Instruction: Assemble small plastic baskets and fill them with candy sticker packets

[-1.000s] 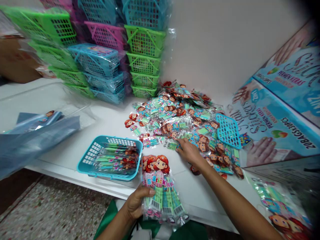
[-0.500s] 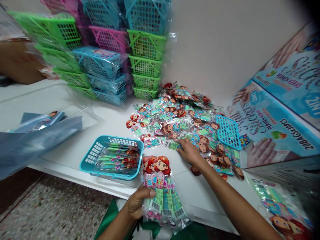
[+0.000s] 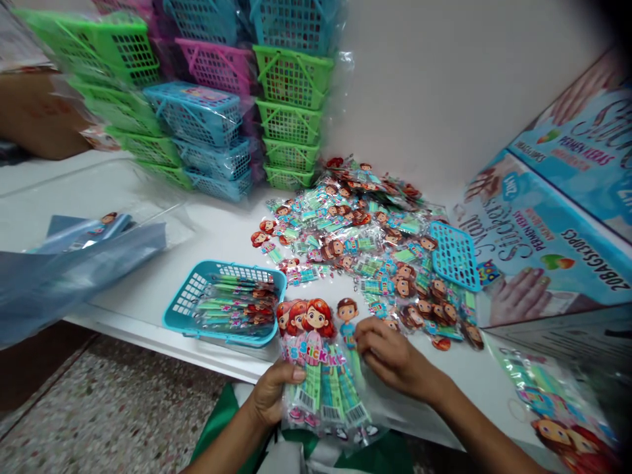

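My left hand (image 3: 271, 394) grips a fanned stack of sticker packets (image 3: 320, 368) with red-haired cartoon girls on top, held over the white table's front edge. My right hand (image 3: 390, 355) pinches one packet with a brown-haired boy figure (image 3: 348, 322) and holds it against the right side of the stack. Beyond my right hand a large loose pile of the same packets (image 3: 370, 243) spreads over the white table (image 3: 217, 230). A blue mesh basket (image 3: 185, 309) to the left of the stack holds several packets laid flat.
Stacks of green, blue and pink baskets (image 3: 291, 99) wrapped in plastic stand at the back. A blue basket lid (image 3: 454, 253) lies on the pile. Printed cartons (image 3: 548, 243) stand at right. Clear plastic bags (image 3: 74, 257) lie at left, with a packet bag (image 3: 557, 408) at the lower right.
My right hand drew back from the pile with one boy-figure packet and brought it to the stack in my left hand. The left hand stayed in place.
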A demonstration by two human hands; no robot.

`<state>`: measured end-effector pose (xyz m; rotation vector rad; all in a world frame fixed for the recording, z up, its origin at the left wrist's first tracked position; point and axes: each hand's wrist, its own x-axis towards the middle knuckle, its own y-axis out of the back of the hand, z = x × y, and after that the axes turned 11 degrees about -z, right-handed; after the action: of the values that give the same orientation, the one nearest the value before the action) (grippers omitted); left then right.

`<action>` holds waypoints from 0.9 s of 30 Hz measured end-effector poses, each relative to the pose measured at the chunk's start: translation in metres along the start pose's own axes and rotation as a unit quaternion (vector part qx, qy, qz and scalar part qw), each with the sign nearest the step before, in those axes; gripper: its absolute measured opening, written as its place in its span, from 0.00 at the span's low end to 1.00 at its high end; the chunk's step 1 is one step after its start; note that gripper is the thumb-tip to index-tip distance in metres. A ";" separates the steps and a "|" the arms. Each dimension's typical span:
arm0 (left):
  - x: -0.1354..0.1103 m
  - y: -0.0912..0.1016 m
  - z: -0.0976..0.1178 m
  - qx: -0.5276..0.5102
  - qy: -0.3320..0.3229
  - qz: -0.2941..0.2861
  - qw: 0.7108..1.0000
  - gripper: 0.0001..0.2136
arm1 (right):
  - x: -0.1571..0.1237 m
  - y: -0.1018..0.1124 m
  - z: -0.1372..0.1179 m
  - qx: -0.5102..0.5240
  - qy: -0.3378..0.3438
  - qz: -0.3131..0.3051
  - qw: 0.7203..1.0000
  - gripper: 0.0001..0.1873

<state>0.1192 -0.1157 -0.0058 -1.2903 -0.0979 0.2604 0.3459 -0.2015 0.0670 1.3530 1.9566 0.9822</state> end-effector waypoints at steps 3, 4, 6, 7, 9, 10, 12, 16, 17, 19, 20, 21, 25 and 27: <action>0.001 -0.002 -0.001 0.011 0.006 0.008 1.000 0.30 | -0.003 -0.017 -0.018 0.086 0.018 0.030 0.996 0.10; 0.001 -0.002 -0.001 0.011 0.009 0.007 1.000 0.30 | -0.003 -0.021 -0.021 0.108 0.013 0.045 0.993 0.10; 0.001 -0.001 -0.002 0.010 0.009 0.007 1.000 0.31 | -0.001 -0.026 -0.021 0.151 -0.007 0.061 0.987 0.10; 0.001 0.000 -0.002 0.010 0.007 0.009 1.000 0.31 | 0.000 -0.027 -0.020 0.176 -0.025 0.056 0.982 0.11; -0.001 0.003 -0.002 0.018 0.004 0.014 1.000 0.30 | -0.001 -0.027 -0.019 0.247 -0.084 0.051 0.964 0.16; -0.002 0.004 -0.002 0.026 0.004 0.017 1.000 0.30 | -0.002 -0.028 -0.019 0.293 -0.125 0.063 0.946 0.19; -0.005 0.005 -0.002 0.050 0.006 0.030 0.998 0.29 | -0.004 -0.030 -0.023 0.377 -0.217 0.108 0.894 0.25; -0.007 -0.003 -0.006 0.085 0.020 0.057 0.995 0.24 | -0.002 -0.045 -0.052 0.455 -0.268 0.127 0.840 0.38; -0.007 -0.006 -0.007 0.078 0.020 0.053 0.995 0.23 | 0.001 -0.051 -0.061 0.469 -0.250 0.133 0.836 0.39; -0.008 -0.011 -0.011 0.048 0.020 0.035 0.998 0.23 | 0.008 -0.065 -0.077 0.505 -0.223 0.175 0.816 0.38; -0.009 -0.012 -0.013 0.034 0.023 0.030 0.999 0.24 | 0.012 -0.073 -0.082 0.523 -0.222 0.203 0.798 0.36; -0.010 -0.012 -0.015 0.028 0.030 0.030 0.999 0.24 | 0.014 -0.081 -0.086 0.538 -0.229 0.229 0.778 0.34; -0.017 -0.008 -0.019 0.056 0.059 0.048 0.996 0.26 | 0.010 -0.100 -0.083 0.524 -0.251 0.258 0.772 0.31; -0.019 -0.009 -0.020 0.076 0.070 0.045 0.994 0.26 | 0.003 -0.098 -0.079 0.517 -0.237 0.226 0.791 0.31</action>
<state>0.1067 -0.1414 -0.0018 -1.1586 0.0990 0.2490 0.2314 -0.2406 0.0320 2.4223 1.7841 -0.4375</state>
